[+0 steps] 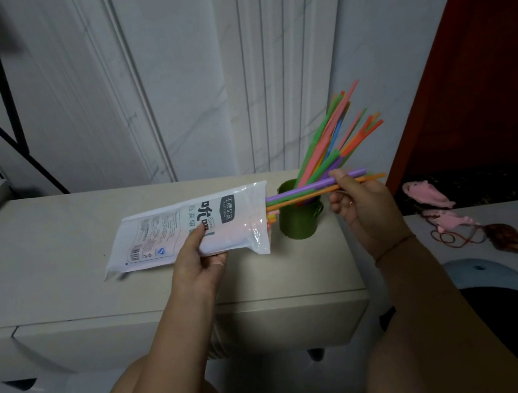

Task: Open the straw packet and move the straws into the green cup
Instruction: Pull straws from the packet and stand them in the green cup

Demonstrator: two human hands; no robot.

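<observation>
Straw packet (189, 227), a long white plastic sleeve with black and teal printed characters, a barcode near its closed end and a clear strip at its open end, is held nearly level above the pale worktop (58, 244), its mouth pointing toward the green cup (299, 224). The left hand (198, 261) has its grip closed around the packet's lower edge, thumb pressed on the printed face. The cup stands on the worktop near its right end, just beside the packet's mouth, and already carries a fanned bunch of straws (339, 135) in green, pink, orange and blue leaning to the right. The right hand (362, 203) pinches a few straws (300, 192), purple, green and orange, still partly inside the packet and passing across the cup's rim.
</observation>
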